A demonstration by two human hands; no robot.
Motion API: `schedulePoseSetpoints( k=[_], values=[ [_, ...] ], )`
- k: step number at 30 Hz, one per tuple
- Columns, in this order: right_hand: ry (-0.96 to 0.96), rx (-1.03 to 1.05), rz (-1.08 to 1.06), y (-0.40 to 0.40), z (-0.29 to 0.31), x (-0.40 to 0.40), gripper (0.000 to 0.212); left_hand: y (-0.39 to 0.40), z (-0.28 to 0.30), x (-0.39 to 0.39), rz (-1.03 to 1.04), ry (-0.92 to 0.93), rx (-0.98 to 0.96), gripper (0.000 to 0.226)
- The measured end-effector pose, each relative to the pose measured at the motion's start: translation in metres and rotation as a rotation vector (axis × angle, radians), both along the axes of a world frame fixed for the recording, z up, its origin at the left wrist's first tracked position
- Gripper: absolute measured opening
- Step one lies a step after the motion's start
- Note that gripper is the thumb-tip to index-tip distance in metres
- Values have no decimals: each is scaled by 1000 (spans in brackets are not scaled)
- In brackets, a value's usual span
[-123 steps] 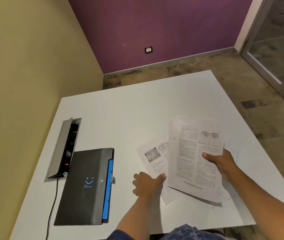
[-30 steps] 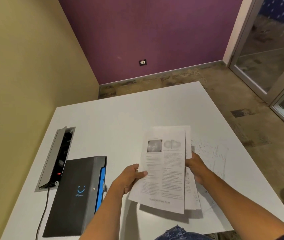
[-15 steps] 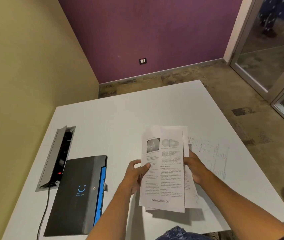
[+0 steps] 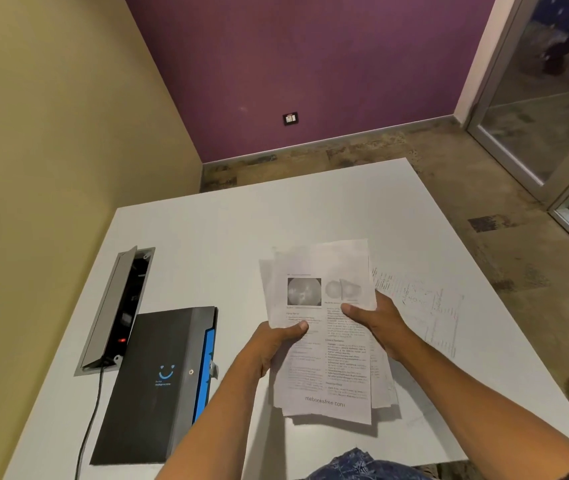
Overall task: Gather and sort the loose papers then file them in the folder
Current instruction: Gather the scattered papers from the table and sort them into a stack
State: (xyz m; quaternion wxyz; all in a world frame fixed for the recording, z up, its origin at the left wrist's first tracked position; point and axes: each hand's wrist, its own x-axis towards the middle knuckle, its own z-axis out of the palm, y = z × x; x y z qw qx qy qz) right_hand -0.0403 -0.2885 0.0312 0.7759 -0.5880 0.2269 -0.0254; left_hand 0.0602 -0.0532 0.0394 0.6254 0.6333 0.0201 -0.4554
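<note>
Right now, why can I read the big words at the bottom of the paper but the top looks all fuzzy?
In the head view, the top of the papers is smeared by blur while the bottom line prints large and sharp; the papers throw a dark shadow on the table below them; the wide lens bends the table's edges.
</note>
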Motion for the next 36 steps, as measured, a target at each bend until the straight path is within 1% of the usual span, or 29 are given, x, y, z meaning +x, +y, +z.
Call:
schedulePoseSetpoints(
  k=[1, 3, 5, 7, 9, 12, 14, 15, 16, 18, 19, 20, 22, 23, 25, 28, 29, 31, 34, 36],
  values=[
    [-16, -28, -20, 0, -1, 0, 54, 1, 2, 0, -20, -34, 11, 46],
    [-45, -84, -48, 2, -1, 1, 44, 4, 5, -1, -60, -65, 18, 44],
    [-66, -115, -74, 5, 1, 2, 35, 10, 4, -1, -54, -50, 19, 47],
    [-88, -105, -101, 9, 5, 2, 28, 14, -2, -5, -9, -13, -31, 49],
    [-129, -111, -111, 12, 10, 1, 34, 14, -6, -11, 57, -23, -55, 52],
    [-159, -136, -57, 12, 13, 2, 56, 13, -8, -15, 149, -100, -14, 49],
    [-86, -163, 26, 9, 9, 4, 71, 13, -9, -16, 190, -128, -33, 48],
    [-45, -162, 65, 8, 6, 5, 74, 13, -9, -16, 206, -142, -36, 48],
    [-16, -157, 82, 8, 3, 6, 77, 14, -9, -16, 215, -157, -37, 48],
    [29, -142, 50, 7, -2, 8, 85, 15, -9, -15, 223, -182, -38, 47],
    [30, -136, 28, 7, -3, 8, 84, 16, -9, -14, 220, -197, -31, 48],
    [12, -130, 29, 6, -3, 8, 78, 18, -9, -13, 210, -222, -15, 49],
    [1, -121, 89, 6, -7, 4, 67, 22, -13, -10, 165, -285, 43, 49],
    [31, -116, 116, 5, -11, 1, 64, 24, -15, -10, 142, -305, 71, 47],
    [94, -112, 147, 4, -20, -3, 66, 25, -19, -10, 115, -319, 110, 46],
    [184, -136, 167, 1, -26, -5, 77, 23, -23, -10, 102, -304, 120, 51],
    [190, -138, 171, 0, -26, -4, 73, 23, -24, -10, 103, -294, 120, 51],
    [188, -129, 187, 0, -28, -5, 58, 22, -26, -12, 75, -293, 130, 51],
    [173, -126, 164, 2, -29, -5, 43, 20, -25, -12, 23, -351, 127, 48],
    [157, -129, 146, 2, -29, -5, 40, 18, -21, -10, 34, -355, 138, 42]
  ],
)
